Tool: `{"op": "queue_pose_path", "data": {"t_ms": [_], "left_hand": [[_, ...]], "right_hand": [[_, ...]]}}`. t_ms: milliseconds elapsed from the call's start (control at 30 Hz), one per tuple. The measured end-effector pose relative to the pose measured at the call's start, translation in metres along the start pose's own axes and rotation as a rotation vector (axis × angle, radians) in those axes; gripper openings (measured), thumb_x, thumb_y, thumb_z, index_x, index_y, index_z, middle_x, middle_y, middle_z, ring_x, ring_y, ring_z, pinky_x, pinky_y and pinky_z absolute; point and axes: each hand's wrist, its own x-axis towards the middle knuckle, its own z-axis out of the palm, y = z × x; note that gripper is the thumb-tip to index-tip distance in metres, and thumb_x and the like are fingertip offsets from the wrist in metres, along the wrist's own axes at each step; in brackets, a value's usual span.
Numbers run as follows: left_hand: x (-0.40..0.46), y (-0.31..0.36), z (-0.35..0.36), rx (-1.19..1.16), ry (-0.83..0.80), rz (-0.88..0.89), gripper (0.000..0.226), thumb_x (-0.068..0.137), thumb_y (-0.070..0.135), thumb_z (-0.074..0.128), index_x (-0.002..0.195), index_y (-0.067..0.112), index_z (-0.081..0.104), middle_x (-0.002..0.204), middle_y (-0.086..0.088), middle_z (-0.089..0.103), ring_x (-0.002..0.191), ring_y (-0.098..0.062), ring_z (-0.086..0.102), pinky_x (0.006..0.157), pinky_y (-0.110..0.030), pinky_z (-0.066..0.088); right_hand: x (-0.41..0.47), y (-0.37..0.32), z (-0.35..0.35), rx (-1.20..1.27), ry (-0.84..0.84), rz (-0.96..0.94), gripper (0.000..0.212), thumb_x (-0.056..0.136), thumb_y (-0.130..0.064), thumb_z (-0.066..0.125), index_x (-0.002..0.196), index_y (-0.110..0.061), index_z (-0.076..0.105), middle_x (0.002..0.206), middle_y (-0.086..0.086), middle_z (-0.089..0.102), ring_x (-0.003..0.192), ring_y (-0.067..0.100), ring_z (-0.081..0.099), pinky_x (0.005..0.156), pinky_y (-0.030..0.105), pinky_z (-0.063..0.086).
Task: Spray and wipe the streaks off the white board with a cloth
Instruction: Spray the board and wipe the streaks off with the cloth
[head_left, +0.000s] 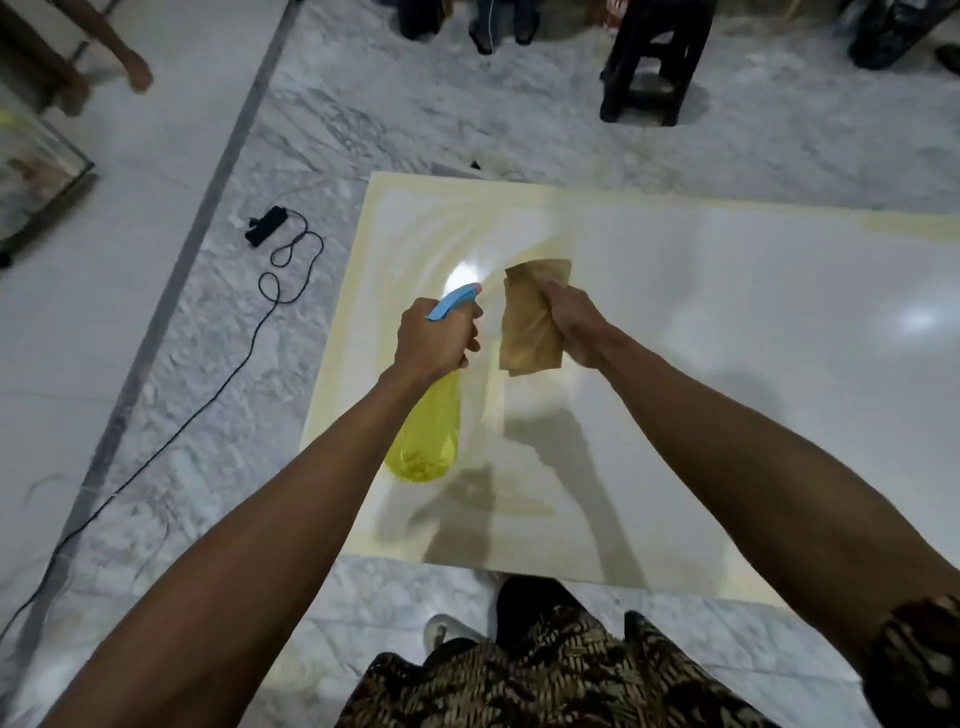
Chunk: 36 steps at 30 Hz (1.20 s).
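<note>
A large white board (727, 364) lies flat on the marble floor, with yellowish streaks along its left and far edges. My left hand (431, 338) grips a yellow spray bottle (428, 436) with a blue trigger head, nozzle aimed at the board's left part, where a white mist shows. My right hand (574, 325) holds a folded tan cloth (532, 317) just right of the nozzle, above the board.
A black power strip (265, 226) with a looping cable lies on the floor left of the board. A dark stool (649, 62) stands beyond the board. Other people's feet show at the top and a hand at top left. A glass-topped object (36, 182) sits at far left.
</note>
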Motion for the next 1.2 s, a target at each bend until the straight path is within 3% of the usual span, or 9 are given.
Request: {"op": "queue_pose_path", "data": {"t_ms": [100, 200, 300, 433, 533, 633, 733, 900, 1200], "left_hand": [[0.047, 0.012, 0.018, 0.009, -0.048, -0.022, 0.021, 0.093, 0.025, 0.062, 0.104, 0.019, 0.078, 0.074, -0.008, 0.072, 0.065, -0.019, 0.071, 0.048, -0.024, 0.048], [0.090, 0.021, 0.033, -0.023, -0.066, -0.037, 0.024, 0.092, 0.021, 0.063, 0.111, 0.026, 0.077, 0.075, -0.007, 0.070, 0.063, -0.015, 0.070, 0.048, -0.024, 0.048], [0.122, 0.024, 0.042, -0.068, -0.065, -0.033, 0.023, 0.093, 0.021, 0.063, 0.110, 0.029, 0.076, 0.077, -0.007, 0.068, 0.065, -0.015, 0.070, 0.048, -0.024, 0.048], [0.148, 0.015, 0.050, -0.071, -0.067, -0.010, 0.015, 0.093, 0.026, 0.062, 0.094, 0.034, 0.075, 0.071, -0.005, 0.068, 0.071, -0.021, 0.071, 0.051, -0.029, 0.049], [0.157, 0.002, 0.050, -0.030, -0.057, 0.008, 0.028, 0.093, 0.024, 0.059, 0.104, 0.046, 0.072, 0.068, -0.003, 0.069, 0.075, -0.033, 0.072, 0.053, -0.031, 0.051], [0.148, -0.015, 0.044, -0.007, -0.046, -0.018, 0.025, 0.092, 0.027, 0.058, 0.098, 0.047, 0.071, 0.066, -0.001, 0.068, 0.074, -0.039, 0.071, 0.055, -0.034, 0.053], [0.129, -0.030, 0.036, 0.012, -0.047, -0.046, 0.017, 0.091, 0.030, 0.060, 0.091, 0.037, 0.075, 0.069, -0.005, 0.071, 0.057, -0.026, 0.064, 0.055, -0.033, 0.052], [0.080, -0.046, 0.022, 0.034, -0.077, -0.066, 0.030, 0.095, 0.022, 0.061, 0.118, 0.033, 0.077, 0.072, -0.008, 0.072, 0.060, -0.019, 0.063, 0.055, -0.032, 0.053], [-0.054, -0.120, -0.022, 0.042, -0.143, -0.053, 0.014, 0.095, 0.021, 0.061, 0.098, 0.027, 0.074, 0.072, -0.010, 0.072, 0.065, -0.022, 0.066, 0.060, -0.035, 0.055]], "right_hand": [[0.061, -0.025, -0.035, -0.232, 0.175, -0.047, 0.055, 0.099, -0.053, 0.045, 0.128, -0.007, 0.057, 0.120, 0.010, 0.067, 0.104, 0.026, 0.066, 0.095, 0.042, 0.055], [0.120, -0.064, -0.067, -0.486, 0.314, -0.271, 0.053, 0.097, -0.054, 0.037, 0.119, -0.011, 0.060, 0.114, 0.011, 0.067, 0.099, 0.027, 0.063, 0.083, 0.037, 0.049], [0.185, -0.087, -0.089, -0.779, 0.344, -0.456, 0.041, 0.104, -0.042, 0.034, 0.134, -0.024, 0.055, 0.131, 0.011, 0.064, 0.116, 0.032, 0.060, 0.091, 0.039, 0.046], [0.256, -0.066, -0.084, -1.149, 0.197, -0.233, 0.051, 0.104, -0.027, 0.041, 0.152, -0.014, 0.032, 0.157, 0.018, 0.033, 0.143, 0.038, 0.034, 0.115, 0.048, 0.029], [0.270, -0.020, -0.066, -1.316, 0.218, -0.223, 0.059, 0.105, -0.041, 0.032, 0.159, -0.022, 0.016, 0.166, 0.012, 0.008, 0.153, 0.038, 0.005, 0.120, 0.057, 0.004], [0.253, 0.013, -0.057, -1.416, 0.234, -0.271, 0.061, 0.101, -0.050, 0.024, 0.157, -0.025, 0.021, 0.164, 0.013, 0.019, 0.151, 0.041, 0.015, 0.120, 0.057, 0.009], [0.223, 0.045, -0.053, -1.500, 0.191, -0.319, 0.053, 0.097, -0.043, 0.038, 0.145, -0.023, 0.049, 0.145, 0.016, 0.053, 0.130, 0.047, 0.051, 0.102, 0.064, 0.040], [0.119, 0.098, -0.020, -1.483, 0.090, -0.345, 0.068, 0.094, -0.051, 0.010, 0.156, -0.026, 0.025, 0.165, 0.009, 0.018, 0.151, 0.042, 0.014, 0.117, 0.056, 0.015], [-0.085, 0.226, 0.039, -1.475, -0.039, -0.306, 0.070, 0.095, -0.053, 0.008, 0.156, -0.026, 0.028, 0.165, 0.009, 0.017, 0.150, 0.045, 0.013, 0.115, 0.060, 0.020]]}}
